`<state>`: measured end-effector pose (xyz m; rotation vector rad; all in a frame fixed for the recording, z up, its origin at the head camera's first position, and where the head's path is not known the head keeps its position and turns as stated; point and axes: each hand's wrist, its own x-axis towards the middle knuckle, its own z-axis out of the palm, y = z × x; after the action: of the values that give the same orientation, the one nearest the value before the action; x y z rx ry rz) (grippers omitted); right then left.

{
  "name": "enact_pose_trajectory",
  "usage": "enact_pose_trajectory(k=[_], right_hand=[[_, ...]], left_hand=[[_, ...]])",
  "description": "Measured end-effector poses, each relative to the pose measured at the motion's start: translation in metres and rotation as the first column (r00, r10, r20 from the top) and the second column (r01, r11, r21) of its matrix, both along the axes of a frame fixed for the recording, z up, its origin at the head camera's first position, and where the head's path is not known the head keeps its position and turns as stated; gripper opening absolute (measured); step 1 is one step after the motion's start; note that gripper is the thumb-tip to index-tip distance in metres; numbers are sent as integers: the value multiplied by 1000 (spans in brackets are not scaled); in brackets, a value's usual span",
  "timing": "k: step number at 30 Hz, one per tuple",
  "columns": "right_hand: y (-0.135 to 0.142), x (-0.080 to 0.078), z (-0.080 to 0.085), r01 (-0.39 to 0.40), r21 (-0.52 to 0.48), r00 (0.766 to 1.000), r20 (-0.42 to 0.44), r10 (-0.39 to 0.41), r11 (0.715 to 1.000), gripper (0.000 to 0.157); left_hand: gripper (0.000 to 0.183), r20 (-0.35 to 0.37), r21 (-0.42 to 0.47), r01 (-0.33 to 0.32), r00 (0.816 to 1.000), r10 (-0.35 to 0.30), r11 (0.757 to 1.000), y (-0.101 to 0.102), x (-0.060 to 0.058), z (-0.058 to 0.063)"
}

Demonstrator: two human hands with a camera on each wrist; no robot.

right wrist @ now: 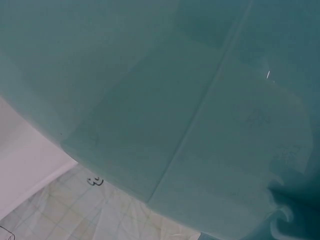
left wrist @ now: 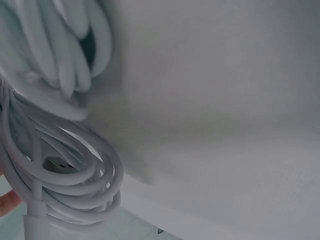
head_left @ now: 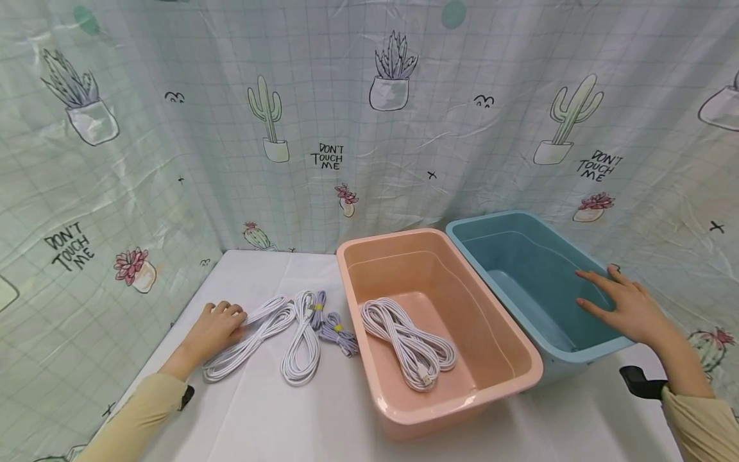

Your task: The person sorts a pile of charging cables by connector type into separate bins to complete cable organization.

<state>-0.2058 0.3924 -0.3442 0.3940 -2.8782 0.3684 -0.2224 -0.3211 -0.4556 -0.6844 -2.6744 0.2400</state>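
My left hand [head_left: 216,330], fingers curled, grips a coiled white cable [head_left: 228,364] at the left of the table. In the left wrist view, white cable loops [left wrist: 85,187] with a plug end fill the left side, a fingertip [left wrist: 9,202] showing behind them. Right of it lie a second coiled white cable [head_left: 301,359] and two small lilac cable bundles [head_left: 339,335] with yellow ties. My right hand [head_left: 632,308], fingers spread, is at the right rim of the blue bin [head_left: 505,298] and holds nothing. The bin's inner wall [right wrist: 150,110] fills most of the right wrist view.
A peach bin [head_left: 398,239] stands mid-table, its wall close beside the lilac bundles and the blue bin. Another coiled white cable [head_left: 404,343] lies inside it. A patterned curtain [head_left: 323,83] hangs behind and at both sides of the white table [head_left: 254,410].
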Motion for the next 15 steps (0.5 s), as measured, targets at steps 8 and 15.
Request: enact_pose_trajectory(k=[8,15], right_hand=[[0,0,1,-3,-9,1000,4,3,1000,61],[0,0,1,3,-4,1000,11,-3,1000,61]], left_hand=[[16,-36,31,28,999,-27,999,1,-1,8],[20,-153,79,101,984,-88,992,-1,-7,21]])
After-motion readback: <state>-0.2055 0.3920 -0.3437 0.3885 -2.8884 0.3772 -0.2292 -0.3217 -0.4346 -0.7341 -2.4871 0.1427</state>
